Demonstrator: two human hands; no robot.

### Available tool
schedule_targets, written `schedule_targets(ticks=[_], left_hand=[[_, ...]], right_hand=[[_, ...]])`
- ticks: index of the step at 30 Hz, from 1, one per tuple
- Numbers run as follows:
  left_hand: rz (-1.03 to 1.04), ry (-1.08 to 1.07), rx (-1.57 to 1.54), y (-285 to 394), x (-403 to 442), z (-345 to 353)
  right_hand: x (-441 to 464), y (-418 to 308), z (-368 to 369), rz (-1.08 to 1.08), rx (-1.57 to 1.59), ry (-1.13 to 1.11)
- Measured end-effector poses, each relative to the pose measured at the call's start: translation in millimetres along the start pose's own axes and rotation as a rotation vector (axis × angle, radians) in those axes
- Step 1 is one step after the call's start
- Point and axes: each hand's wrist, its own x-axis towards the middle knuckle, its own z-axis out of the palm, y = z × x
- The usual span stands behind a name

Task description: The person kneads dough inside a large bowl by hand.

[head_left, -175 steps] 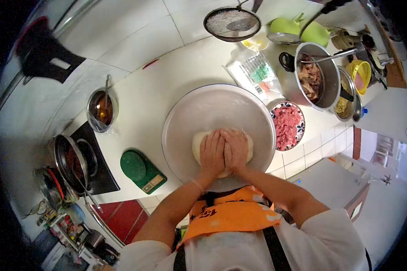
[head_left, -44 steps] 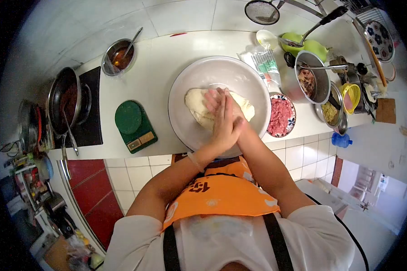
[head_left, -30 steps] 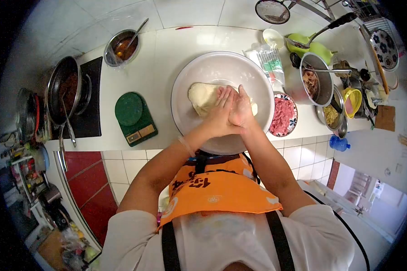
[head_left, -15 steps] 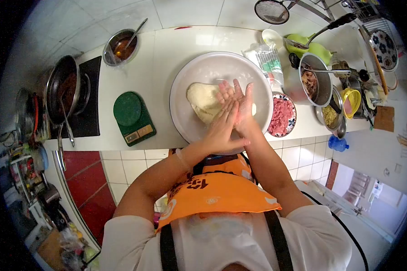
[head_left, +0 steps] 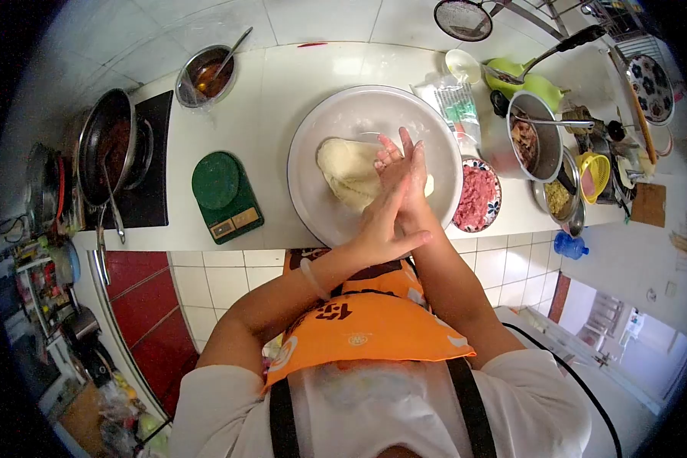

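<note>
Over a large white bowl [head_left: 304, 187], my two hands meet palm against palm. My left hand [head_left: 385, 223] lies with straight fingers across the palm of my right hand, its thumb sticking out to the right. My right hand [head_left: 415, 189] has flour-like white residue on it, and its fingers are extended, some slightly bent. Neither hand shows anything held, though the surfaces between the palms are hidden. A pale lump of dough [head_left: 346, 169] sits in the bowl just left of my fingers, apart from them.
Left of the bowl stand a green kitchen scale [head_left: 225, 191], a metal bowl of brown liquid [head_left: 207, 79] and a wok [head_left: 108, 145]. To the right are a plate of minced meat [head_left: 477, 195], a plastic packet [head_left: 454, 107] and a pot [head_left: 538, 141].
My left hand has slid down and back along my right palm, uncovering more of the right fingers. The dough has stayed in place.
</note>
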Motion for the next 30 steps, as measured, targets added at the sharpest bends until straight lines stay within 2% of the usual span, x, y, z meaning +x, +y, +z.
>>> schedule_targets(ticks=[2, 8, 14, 16, 18, 19, 21, 23, 27, 29, 30], left_hand=[[-0.069, -0.121, 0.023, 1, -10, -3], [0.049, -0.121, 0.226, -2, -11, -7], [-0.023, -0.045, 0.216, -10, 13, -7], [-0.005, -0.044, 0.195, -8, 7, -7], [0.012, -0.04, 0.17, -3, 0, -8], [-0.052, -0.106, 0.111, 2, -4, -12], [-0.121, -0.177, 0.049, 6, -15, -17], [0.001, -0.169, 0.164, 3, -23, -16], [0.01, -0.183, 0.238, -2, -25, -22], [-0.124, -0.154, 0.23, -6, -22, -18], [-0.122, -0.156, 0.226, -10, -21, -18]], right_hand=[[3, 1, -3, 0.031, 0.051, 0.037], [-2, 18, -6, 0.054, 0.175, 0.115], [-19, 32, -1, 0.022, 0.188, -0.009], [-21, 17, 11, 0.063, 0.076, 0.061], [-22, 9, 20, 0.04, 0.121, 0.13], [-20, 10, 22, 0.021, 0.17, 0.196], [-14, 7, 20, 0.009, 0.165, 0.169], [-8, 7, 15, -0.011, 0.155, 0.144], [-8, 10, 23, 0.022, 0.133, 0.141], [-16, 12, 31, 0.017, 0.119, 0.164], [-22, 13, 32, 0.017, -0.006, 0.106]])
